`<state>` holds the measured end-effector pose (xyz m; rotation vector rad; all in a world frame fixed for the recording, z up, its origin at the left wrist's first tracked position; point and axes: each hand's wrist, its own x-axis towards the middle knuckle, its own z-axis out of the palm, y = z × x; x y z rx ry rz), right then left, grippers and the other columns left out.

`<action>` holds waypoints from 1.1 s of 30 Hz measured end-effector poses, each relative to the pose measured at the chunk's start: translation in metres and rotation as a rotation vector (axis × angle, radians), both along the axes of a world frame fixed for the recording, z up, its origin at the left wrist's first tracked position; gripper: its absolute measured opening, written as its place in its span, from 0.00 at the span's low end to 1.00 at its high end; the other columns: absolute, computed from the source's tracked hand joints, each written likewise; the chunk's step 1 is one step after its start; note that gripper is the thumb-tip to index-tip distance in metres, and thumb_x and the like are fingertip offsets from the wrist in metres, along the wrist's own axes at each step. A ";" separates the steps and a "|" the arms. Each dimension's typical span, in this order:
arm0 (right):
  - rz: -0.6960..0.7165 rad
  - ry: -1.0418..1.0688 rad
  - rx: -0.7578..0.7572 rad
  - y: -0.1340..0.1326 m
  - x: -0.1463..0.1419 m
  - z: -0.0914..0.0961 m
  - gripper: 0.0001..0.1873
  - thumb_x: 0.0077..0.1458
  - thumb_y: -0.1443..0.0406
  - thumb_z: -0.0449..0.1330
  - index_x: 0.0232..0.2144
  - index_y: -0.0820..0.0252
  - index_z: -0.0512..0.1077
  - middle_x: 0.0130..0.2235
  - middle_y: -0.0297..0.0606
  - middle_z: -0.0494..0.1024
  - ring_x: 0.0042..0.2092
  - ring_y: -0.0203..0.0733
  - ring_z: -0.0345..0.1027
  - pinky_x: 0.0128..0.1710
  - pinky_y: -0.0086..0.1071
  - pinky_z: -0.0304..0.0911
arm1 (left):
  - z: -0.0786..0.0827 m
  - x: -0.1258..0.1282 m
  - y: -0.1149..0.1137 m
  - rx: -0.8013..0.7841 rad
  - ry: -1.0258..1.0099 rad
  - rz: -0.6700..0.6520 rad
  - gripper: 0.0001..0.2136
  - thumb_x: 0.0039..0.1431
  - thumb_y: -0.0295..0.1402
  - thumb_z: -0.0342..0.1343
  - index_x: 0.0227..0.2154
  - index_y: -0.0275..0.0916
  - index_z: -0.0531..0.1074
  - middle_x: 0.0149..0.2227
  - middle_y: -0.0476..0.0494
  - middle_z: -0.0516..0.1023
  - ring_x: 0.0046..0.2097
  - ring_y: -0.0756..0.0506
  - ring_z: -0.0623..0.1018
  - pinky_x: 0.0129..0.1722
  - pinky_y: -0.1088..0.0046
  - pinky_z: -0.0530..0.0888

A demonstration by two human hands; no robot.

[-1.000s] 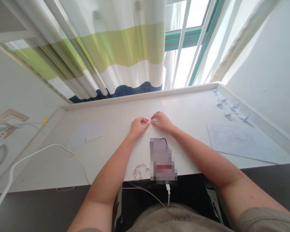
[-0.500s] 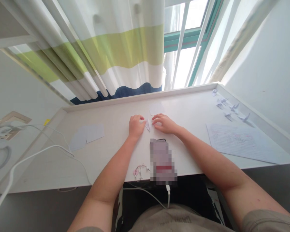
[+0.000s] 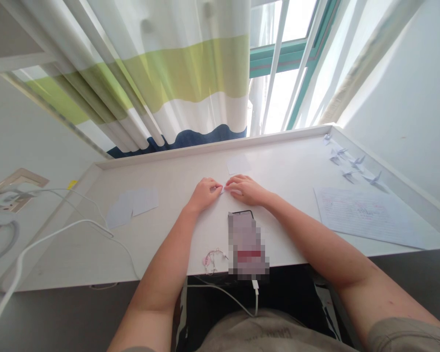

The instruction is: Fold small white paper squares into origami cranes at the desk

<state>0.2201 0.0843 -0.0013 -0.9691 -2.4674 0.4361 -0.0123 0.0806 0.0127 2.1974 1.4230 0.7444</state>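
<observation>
Between my hands, at the middle of the white desk, is a small piece of folded white paper (image 3: 223, 189), mostly covered by my fingers. My left hand (image 3: 205, 193) pinches it from the left, thumb and fingertips together. From the right, my right hand (image 3: 247, 189) rests low over the desk, its curled fingertips at the paper's right side; whether they grip it or only press it is hidden. Just beyond lies a flat white paper square (image 3: 237, 165). A phone (image 3: 246, 239), its screen blurred out, lies nearer to me, with a pink beaded strap (image 3: 213, 260) beside it.
Several folded paper cranes (image 3: 349, 173) stand at the back right, behind a lined sheet with writing (image 3: 363, 215). Loose white sheets (image 3: 144, 201) lie at the left, near a white cable (image 3: 69, 226). A raised rim (image 3: 205, 148) runs along the desk's back, below the curtain.
My right hand has moved left, closing the gap to the folded paper. The paper, which stuck up visibly between my hands, is now largely covered. My left hand has tilted slightly.
</observation>
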 end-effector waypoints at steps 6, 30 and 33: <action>0.003 0.009 0.044 -0.003 -0.001 0.006 0.12 0.65 0.68 0.63 0.46 0.49 0.84 0.54 0.42 0.80 0.61 0.55 0.68 0.64 0.55 0.60 | 0.001 -0.007 0.001 0.019 0.036 -0.099 0.07 0.62 0.38 0.65 0.39 0.48 0.86 0.47 0.45 0.85 0.53 0.39 0.79 0.61 0.55 0.73; 0.042 -0.005 0.040 0.016 -0.005 0.000 0.09 0.68 0.63 0.63 0.37 0.54 0.83 0.37 0.39 0.79 0.42 0.46 0.70 0.48 0.40 0.62 | 0.011 0.001 -0.004 0.050 0.116 -0.155 0.06 0.64 0.34 0.64 0.37 0.50 0.86 0.47 0.48 0.87 0.53 0.40 0.81 0.62 0.53 0.68; 0.054 -0.004 0.038 0.017 -0.005 0.000 0.09 0.68 0.63 0.63 0.37 0.53 0.83 0.38 0.39 0.80 0.43 0.46 0.70 0.49 0.41 0.62 | 0.011 0.001 -0.003 0.034 0.091 -0.166 0.04 0.62 0.34 0.66 0.35 0.50 0.85 0.46 0.48 0.87 0.52 0.40 0.82 0.62 0.55 0.70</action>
